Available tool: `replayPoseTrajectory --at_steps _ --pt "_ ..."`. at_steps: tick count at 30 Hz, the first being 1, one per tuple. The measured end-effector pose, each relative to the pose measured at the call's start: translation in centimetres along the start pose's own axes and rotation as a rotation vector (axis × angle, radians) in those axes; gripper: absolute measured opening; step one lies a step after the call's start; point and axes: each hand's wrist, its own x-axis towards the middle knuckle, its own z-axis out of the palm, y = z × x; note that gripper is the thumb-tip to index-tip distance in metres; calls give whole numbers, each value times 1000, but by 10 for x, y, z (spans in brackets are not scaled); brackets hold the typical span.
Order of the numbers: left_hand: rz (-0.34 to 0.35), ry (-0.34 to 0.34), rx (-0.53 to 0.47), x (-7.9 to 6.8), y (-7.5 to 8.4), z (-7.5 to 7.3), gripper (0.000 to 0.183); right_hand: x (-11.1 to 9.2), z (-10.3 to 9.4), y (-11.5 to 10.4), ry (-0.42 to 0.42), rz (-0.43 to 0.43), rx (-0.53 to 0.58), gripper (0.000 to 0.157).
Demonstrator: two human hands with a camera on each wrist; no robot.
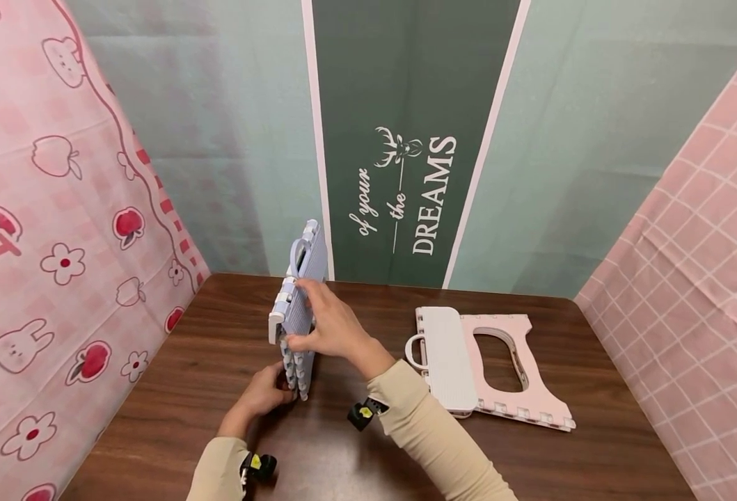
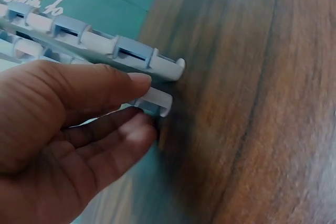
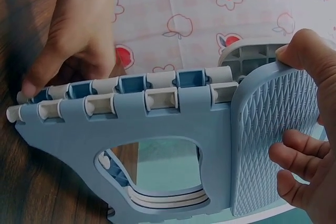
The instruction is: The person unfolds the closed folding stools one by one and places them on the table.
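A light-blue folding step stool (image 1: 318, 259) with white hinge pieces stands on edge, nearly folded, on the left half of the table. My right hand (image 1: 338, 325) grips its ridged seat panel (image 3: 262, 140), thumb on the panel's edge and fingers curled against the textured face. Low down, my left hand (image 1: 262, 393) pinches the end of one leg panel; in the left wrist view the thumb lies over a white hinge end (image 2: 156, 98) and the fingers are curled beneath. The two leg panels are close together, with a narrow gap between their hinged edges. A carry handle (image 1: 299, 257) shows near the top.
To the right, a pink folding stool (image 1: 546, 393) with a white seat panel (image 1: 448, 355) lies flat on the brown wooden table (image 1: 355, 452). Patterned cloths hang at the left and right, and a green cloth (image 1: 406, 83) hangs behind the table.
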Motion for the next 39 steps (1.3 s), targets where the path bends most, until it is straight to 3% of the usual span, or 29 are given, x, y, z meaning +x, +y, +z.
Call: replayPoseTrajectory --at_steps 5,8,14,16,23,26,35,39 --pt "-44 73 -96 -7 11 -3 44 -1 1 -1 -2 -4 25 86" --pt "-68 123 -99 -8 15 -5 47 0 2 -1 -2 -15 46 86" --pt "-65 147 -118 -8 18 -11 50 2 3 0 -6 -33 62 86" --pt "-47 148 -147 -7 19 -12 50 2 3 1 -5 -35 66 86" --pt "110 199 -257 -4 17 -15 48 4 3 0 -6 -38 71 85" --pt "130 205 -280 -2 15 -15 47 5 3 -1 -8 -39 75 85" --pt "35 175 -219 5 15 -13 46 4 4 3 -7 -29 116 84" --pt "29 168 -207 6 17 -13 45 2 4 4 -5 -18 111 84"
